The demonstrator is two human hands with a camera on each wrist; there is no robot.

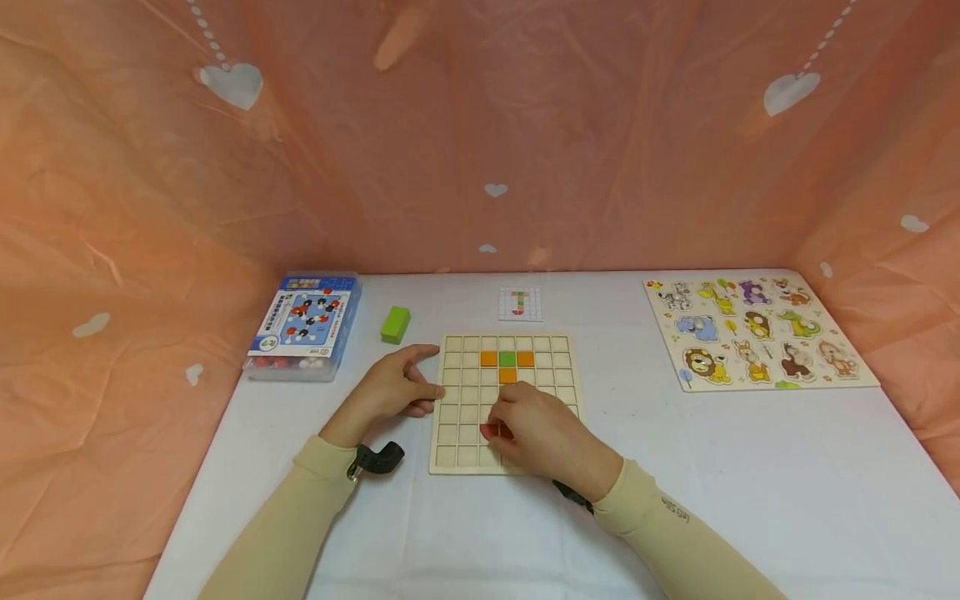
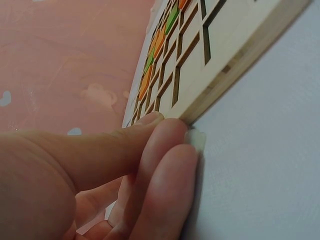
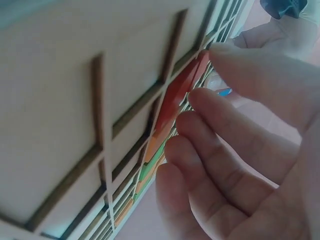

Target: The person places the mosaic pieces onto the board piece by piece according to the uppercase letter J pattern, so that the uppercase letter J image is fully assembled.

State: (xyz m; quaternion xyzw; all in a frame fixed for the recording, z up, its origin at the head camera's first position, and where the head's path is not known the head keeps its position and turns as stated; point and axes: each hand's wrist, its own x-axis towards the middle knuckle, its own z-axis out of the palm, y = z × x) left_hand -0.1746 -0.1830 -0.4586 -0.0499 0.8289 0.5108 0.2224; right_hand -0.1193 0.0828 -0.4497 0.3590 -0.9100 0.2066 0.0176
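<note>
A square wooden grid board [image 1: 446,462] lies on the table. Orange tiles [image 1: 508,375] and a green tile [image 1: 507,358] sit in its upper cells. Over the lower middle cells, my right hand [image 1: 543,429] pinches a small red piece [image 1: 489,431] between thumb and index finger. In the right wrist view this red piece [image 3: 201,66] stands tilted beside more red in the board; its exact seat is partly hidden. My left hand [image 1: 390,385] touches the board's left edge, index finger stretched toward the upper corner. The left thumb [image 2: 150,118] rests at the rim.
A card with a coloured tile pattern [image 1: 521,304] lies beyond the board. To the left are a green block [image 1: 395,325] and a clear plastic box with a blue label [image 1: 303,325]. An animal puzzle board [image 1: 757,329] occupies the back right. A pink curtain [image 1: 570,167] hangs behind the table.
</note>
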